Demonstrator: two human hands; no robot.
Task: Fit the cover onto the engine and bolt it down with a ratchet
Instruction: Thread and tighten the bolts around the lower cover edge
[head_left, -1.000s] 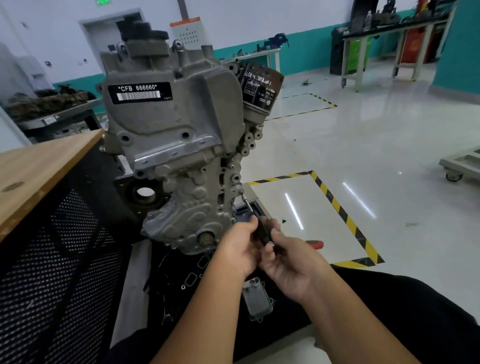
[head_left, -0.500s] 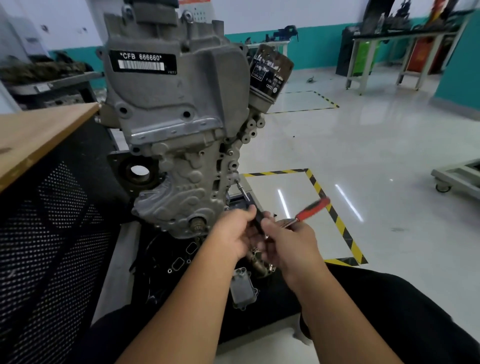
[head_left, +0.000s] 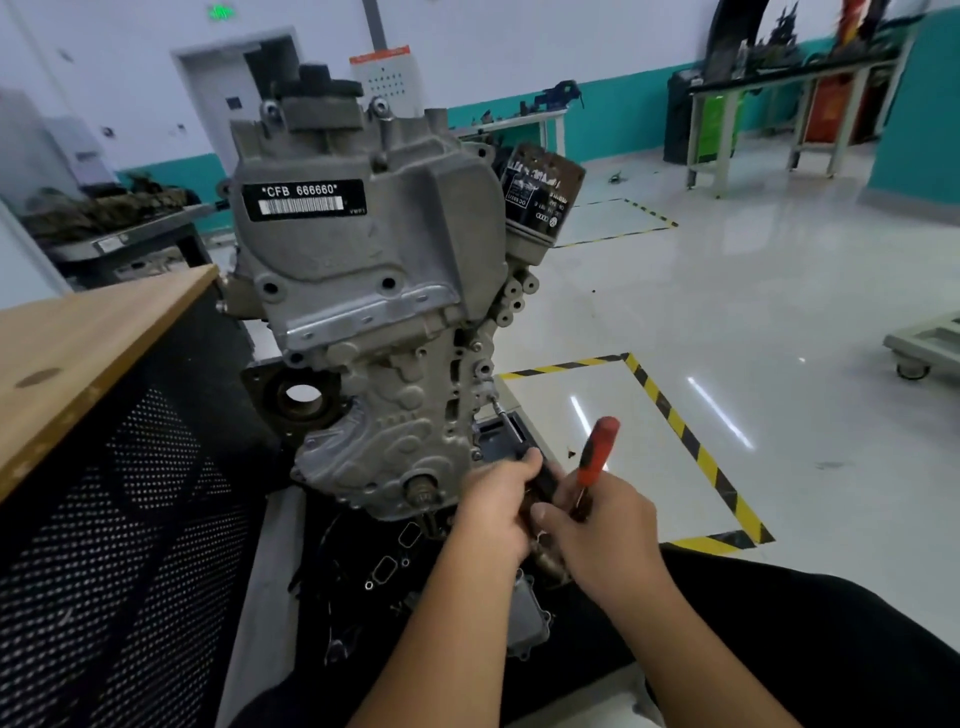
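Note:
A grey engine (head_left: 374, 312) stands upright, its cast cover (head_left: 395, 447) facing me and a black oil filter (head_left: 540, 192) at its upper right. A ratchet with a red handle (head_left: 597, 452) drives a thin extension bar (head_left: 506, 418) that reaches a bolt on the engine's right side. My left hand (head_left: 493, 504) grips the dark ratchet head. My right hand (head_left: 597, 525) holds the red handle, which points up and to the right.
A wooden bench top (head_left: 88, 343) over black perforated mesh (head_left: 119, 545) stands at the left. A small grey part (head_left: 527, 618) and gaskets lie on the black base below the engine. Yellow-black floor tape (head_left: 691, 447) marks the glossy floor. A wheeled cart (head_left: 924, 343) sits far right.
The red handle has swung from low behind my right hand up to pointing up and right. Both hands stay on the ratchet.

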